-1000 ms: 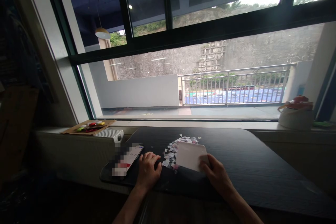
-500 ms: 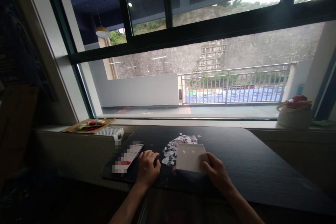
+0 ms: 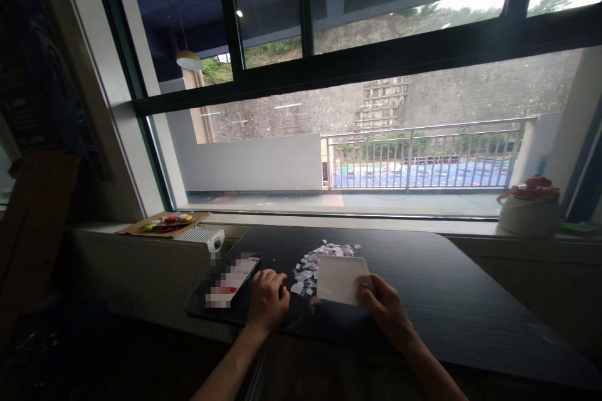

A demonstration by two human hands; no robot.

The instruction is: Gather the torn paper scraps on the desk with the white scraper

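My right hand (image 3: 388, 307) grips the right edge of a white flat plastic scraper (image 3: 342, 279), thumb over its near face. The scraper has rounded corners and a tiny hole near its upper right corner. It stands tilted up in front of a heap of torn paper scraps (image 3: 308, 269) and hides part of them. My left hand (image 3: 268, 297) rests on the dark table (image 3: 451, 294), left of the scraps, fingers loosely bent and thumb a little apart. I see nothing in it. Close on its left lies a phone (image 3: 235, 279) with its screen lit, partly blurred out.
A radiator with a white knob (image 3: 216, 241) stands at the table's left. On the sill, a brown board (image 3: 136, 227) bears several colourful pieces, and a white jug with a pinkish lid (image 3: 529, 210) stands at the right. A large window runs behind the table.
The view has shifted slightly, moving the surroundings a little rightward. Bright glints on the scraper have gone. Both hands keep nearly the same places, the right one still holding the scraper.
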